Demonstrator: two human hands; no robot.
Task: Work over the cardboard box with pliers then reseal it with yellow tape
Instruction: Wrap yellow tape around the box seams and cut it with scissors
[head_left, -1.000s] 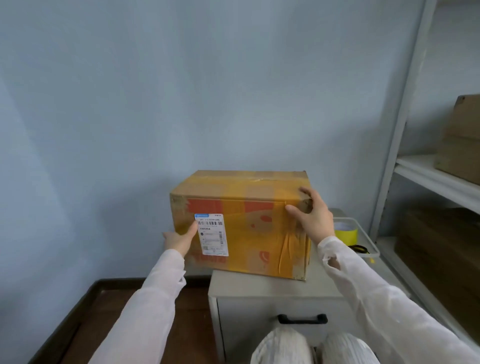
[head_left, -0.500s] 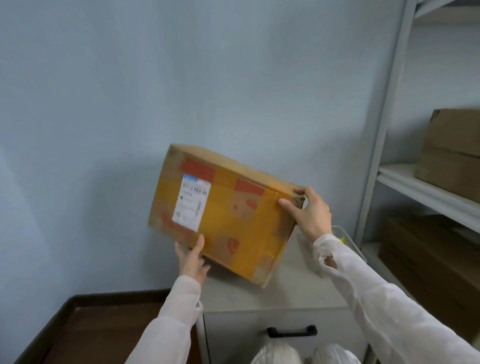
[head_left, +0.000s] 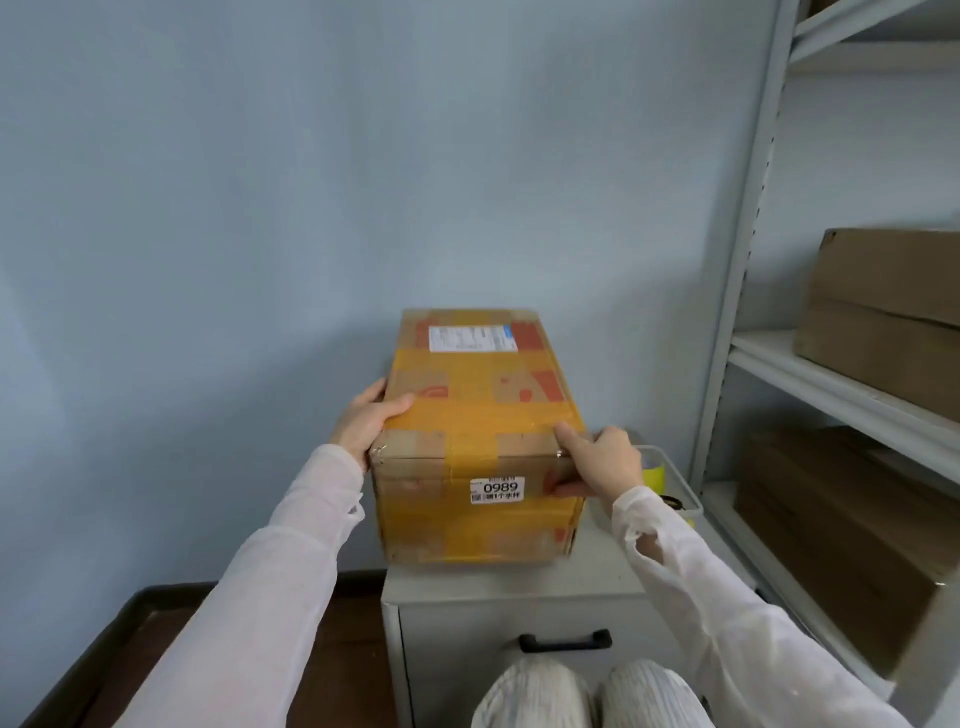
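The grey bench (head_left: 519, 582) stands by the person's knees. The cardboard box (head_left: 467, 415) rests flat on it, short end forward. The left grip (head_left: 363, 421) clasps its near left top corner, the right grip (head_left: 602, 460) the near right. Half a second ago it hung tilted. Yellow tape (head_left: 655, 475) sits at the bench's right edge, with a blue wall (head_left: 311, 208) behind.

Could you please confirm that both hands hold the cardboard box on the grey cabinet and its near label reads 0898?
No: in the head view the label reads 0989. Left hand and right hand do hold the cardboard box on the grey cabinet.
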